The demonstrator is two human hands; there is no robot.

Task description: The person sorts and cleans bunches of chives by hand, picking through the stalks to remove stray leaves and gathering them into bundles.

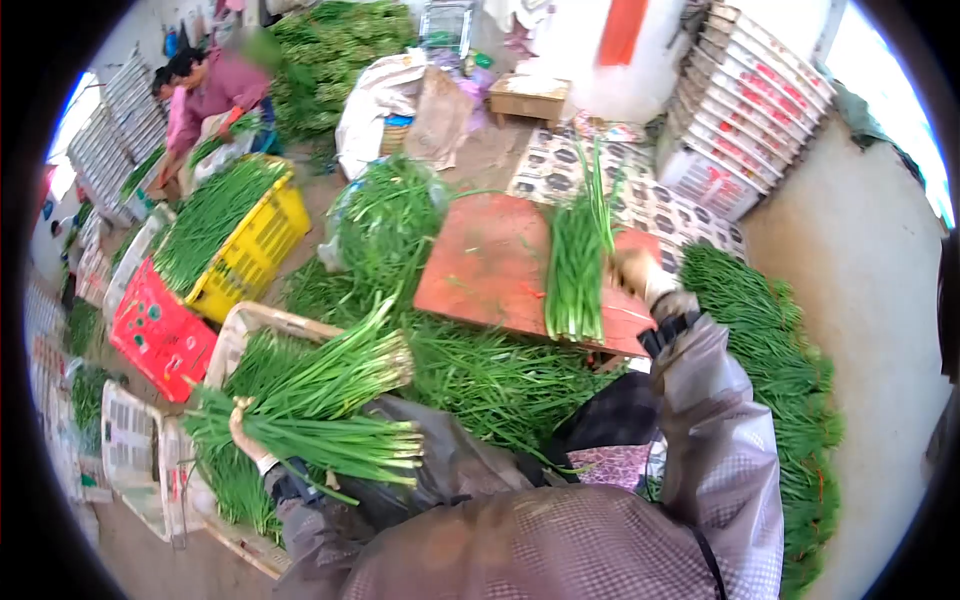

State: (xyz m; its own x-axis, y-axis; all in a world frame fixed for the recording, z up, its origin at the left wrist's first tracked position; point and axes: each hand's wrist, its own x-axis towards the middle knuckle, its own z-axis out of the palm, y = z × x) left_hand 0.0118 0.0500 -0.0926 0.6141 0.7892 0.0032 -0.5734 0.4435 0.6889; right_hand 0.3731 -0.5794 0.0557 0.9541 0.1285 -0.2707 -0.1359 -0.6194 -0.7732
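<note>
My left hand (242, 428) is closed around the leafy part of a bunch of spring onions (340, 445), whose pale ends point right. Behind it, another bunch of spring onions (340, 365) rests over a beige crate (250, 320) full of greens. On a low red table (490, 250), a further bunch of green stalks (575, 270) lies with its cut ends toward me. My right hand (637, 272), gloved and smeared by motion, is at that bunch's right side. Its fingers are too blurred to show whether they grip anything.
Loose greens (500, 375) cover the floor before the table. Piled bunches (760, 400) line the right wall. Yellow (255, 240) and red (165, 330) crates stand left. A co-worker (220, 90) handles greens at back left. Stacked white crates (740, 110) stand back right.
</note>
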